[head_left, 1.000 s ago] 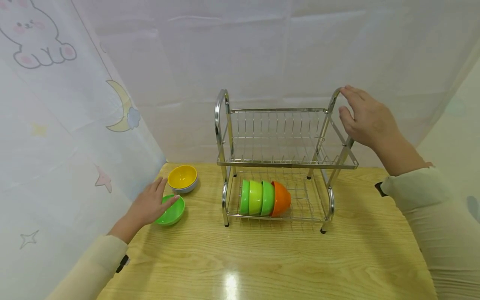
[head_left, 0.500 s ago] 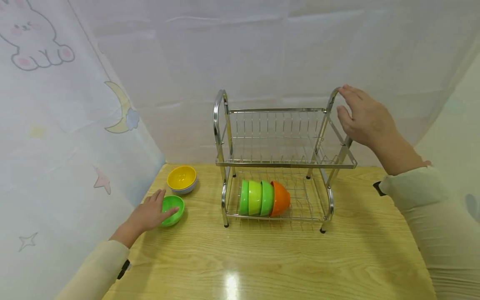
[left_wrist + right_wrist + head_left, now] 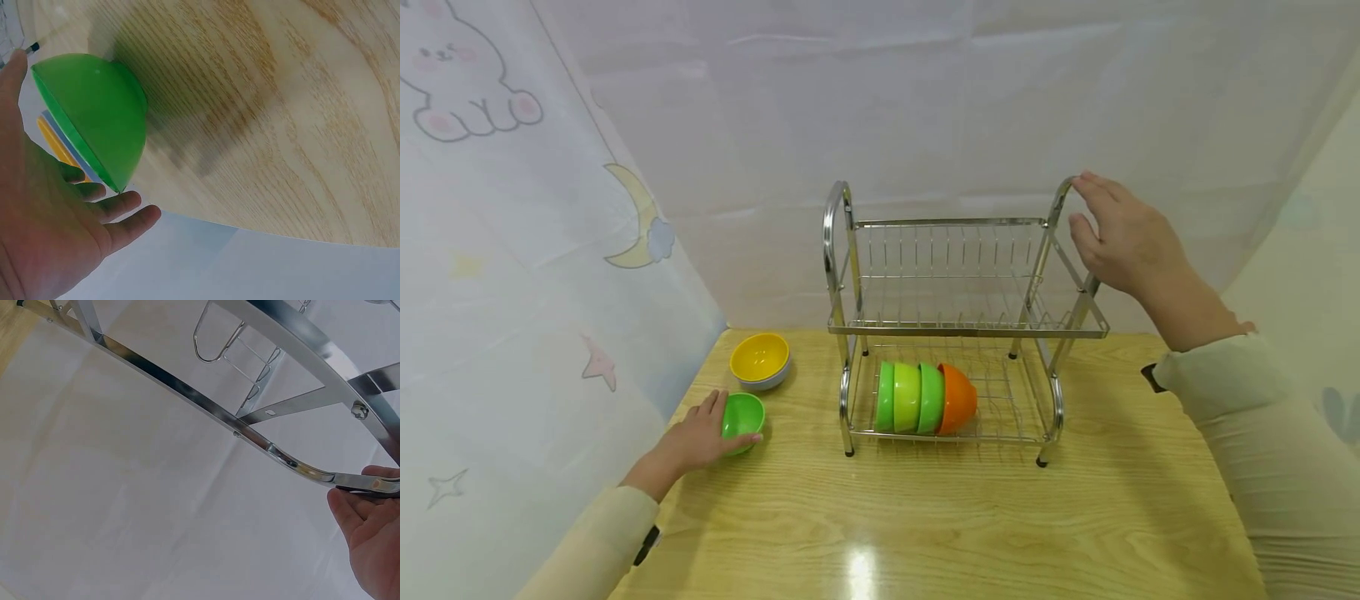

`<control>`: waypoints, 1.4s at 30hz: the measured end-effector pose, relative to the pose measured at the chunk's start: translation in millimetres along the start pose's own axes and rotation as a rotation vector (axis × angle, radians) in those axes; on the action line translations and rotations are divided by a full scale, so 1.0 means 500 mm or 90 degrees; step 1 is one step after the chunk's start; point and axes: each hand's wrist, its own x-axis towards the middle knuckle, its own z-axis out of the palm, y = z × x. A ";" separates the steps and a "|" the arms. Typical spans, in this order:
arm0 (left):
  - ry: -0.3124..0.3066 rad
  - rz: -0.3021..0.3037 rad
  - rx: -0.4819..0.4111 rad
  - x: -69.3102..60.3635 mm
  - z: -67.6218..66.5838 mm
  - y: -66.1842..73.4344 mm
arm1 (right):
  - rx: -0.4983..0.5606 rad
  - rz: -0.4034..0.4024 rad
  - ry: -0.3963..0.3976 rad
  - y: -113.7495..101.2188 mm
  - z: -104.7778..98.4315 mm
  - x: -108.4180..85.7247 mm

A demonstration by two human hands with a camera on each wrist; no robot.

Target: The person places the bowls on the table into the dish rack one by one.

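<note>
My left hand [image 3: 695,436] is spread over the left side of a green bowl [image 3: 746,416] on the table, thumb toward its near side. In the left wrist view the fingers [image 3: 128,226] lie fairly straight along the rim of that green bowl [image 3: 103,112]; contact is hard to tell. At the upper right, my right hand [image 3: 1131,237] touches the top bend of a two-tier metal dish rack [image 3: 970,331] with nearly straight fingers. The right wrist view shows the fingertips [image 3: 340,503] against the rack's tube [image 3: 300,467].
A yellow bowl [image 3: 760,357] is nested in a grey-blue bowl [image 3: 767,382] behind the green one. On the rack's lower tier several bowls stand on edge in a row, with an orange bowl [image 3: 957,400] at the right end. A light curtain [image 3: 925,108] hangs behind the wooden table [image 3: 955,525].
My left hand has lowered toward the green bowl, its fingers now nearer the rim. The right hand stays at the rack's top. The head view has shifted slightly.
</note>
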 end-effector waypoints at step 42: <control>-0.008 -0.044 -0.067 0.017 0.027 -0.015 | 0.005 -0.004 0.010 -0.009 -0.002 -0.004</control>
